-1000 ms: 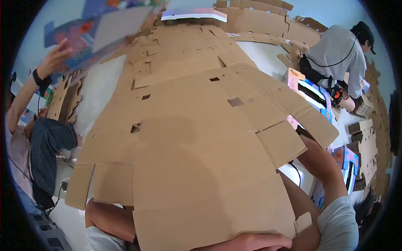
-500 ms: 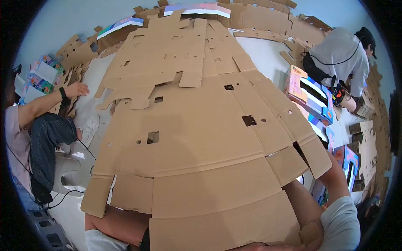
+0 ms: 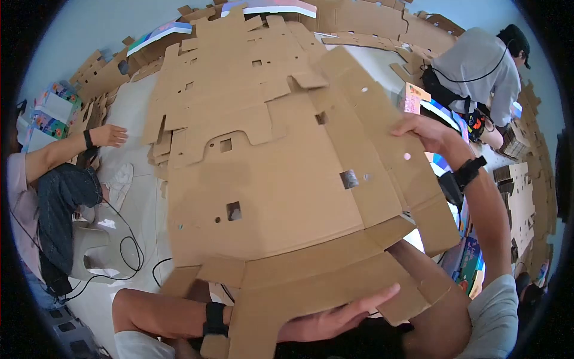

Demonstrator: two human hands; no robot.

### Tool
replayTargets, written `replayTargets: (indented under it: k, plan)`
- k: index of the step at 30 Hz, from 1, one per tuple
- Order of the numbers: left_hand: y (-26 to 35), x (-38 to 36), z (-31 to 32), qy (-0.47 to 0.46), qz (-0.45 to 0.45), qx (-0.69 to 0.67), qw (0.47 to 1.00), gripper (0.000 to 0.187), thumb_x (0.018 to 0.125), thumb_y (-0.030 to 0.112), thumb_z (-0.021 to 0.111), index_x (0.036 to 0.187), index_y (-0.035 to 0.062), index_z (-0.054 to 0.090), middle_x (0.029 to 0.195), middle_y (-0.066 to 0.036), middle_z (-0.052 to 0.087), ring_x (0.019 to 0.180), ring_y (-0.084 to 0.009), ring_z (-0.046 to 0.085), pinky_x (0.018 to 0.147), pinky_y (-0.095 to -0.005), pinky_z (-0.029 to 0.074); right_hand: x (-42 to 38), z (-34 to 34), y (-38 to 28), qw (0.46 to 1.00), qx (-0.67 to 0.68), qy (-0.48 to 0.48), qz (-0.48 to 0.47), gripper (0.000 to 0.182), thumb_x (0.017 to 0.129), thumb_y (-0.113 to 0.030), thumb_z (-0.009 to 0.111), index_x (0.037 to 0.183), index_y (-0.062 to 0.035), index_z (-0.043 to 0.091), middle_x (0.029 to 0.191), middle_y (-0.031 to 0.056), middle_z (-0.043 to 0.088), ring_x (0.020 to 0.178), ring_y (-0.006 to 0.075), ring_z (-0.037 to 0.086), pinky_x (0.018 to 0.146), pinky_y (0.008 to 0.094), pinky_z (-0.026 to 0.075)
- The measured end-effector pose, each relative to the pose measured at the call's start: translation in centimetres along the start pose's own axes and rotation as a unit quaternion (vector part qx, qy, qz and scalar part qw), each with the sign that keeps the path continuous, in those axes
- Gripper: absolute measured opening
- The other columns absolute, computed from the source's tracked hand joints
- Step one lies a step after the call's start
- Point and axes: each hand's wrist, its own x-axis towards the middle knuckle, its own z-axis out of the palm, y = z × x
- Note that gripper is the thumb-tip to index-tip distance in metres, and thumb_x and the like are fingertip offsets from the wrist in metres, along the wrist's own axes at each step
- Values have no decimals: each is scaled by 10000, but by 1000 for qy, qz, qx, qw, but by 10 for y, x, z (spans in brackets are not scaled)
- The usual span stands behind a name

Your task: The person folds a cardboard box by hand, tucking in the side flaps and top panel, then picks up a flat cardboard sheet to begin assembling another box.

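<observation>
- The cardboard sheet point(image 3: 287, 191) fills the centre, its far end against the cardboard pile point(image 3: 221, 48) towards twelve o'clock.
- The right hand point(image 3: 430, 134), between two and three o'clock, is at the sheet's side edge, fingers bent, apparently pinching it; some fingertips are hidden.
- The left hand point(image 3: 338, 317), between five and six o'clock, lies along the near flap point(image 3: 299, 284), one finger stretched out; whether it pinches, I cannot tell.
- The flap stands at an angle to the main panel along a crease, so the step in hand looks like handling and bending the sheet.
- The next move calls for a firm hold at both places, keeping the creases from twisting.
- A co-worker's hand point(image 3: 110, 136), past nine o'clock, is apart from the sheet.
</observation>
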Motion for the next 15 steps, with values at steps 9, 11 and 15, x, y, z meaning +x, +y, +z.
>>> replayTargets:
  k: [9, 11, 15]
  plan:
    - [46, 3, -20, -220, -126, -308, 917, 904, 1020, 175, 721, 1739, 212, 176, 1616, -204, 467, 1247, -317, 655, 1079, -417, 514, -154, -137, 12, 983, 16, 153, -96, 584, 967, -101, 674, 1515, 5, 504, 1387, 133, 673, 1200, 227, 707, 1032, 390, 589]
    - [34, 2, -14, -205, -104, -286, 930, 860, 1022, 155, 700, 1731, 233, 220, 1563, -200, 511, 1251, -349, 646, 1080, -447, 522, -182, -165, 17, 970, 21, 209, -121, 599, 976, -120, 660, 1542, -34, 485, 1422, 130, 645, 1219, 231, 698, 1038, 395, 587]
    - [-30, -15, -7, -105, -52, -92, 989, 620, 1105, 171, 589, 1672, 111, 346, 1463, -189, 568, 1283, -325, 642, 1097, -425, 535, -221, -156, -8, 956, 9, 254, -149, 570, 981, -196, 654, 1512, -35, 524, 1324, 127, 711, 1139, 215, 734, 981, 387, 612]
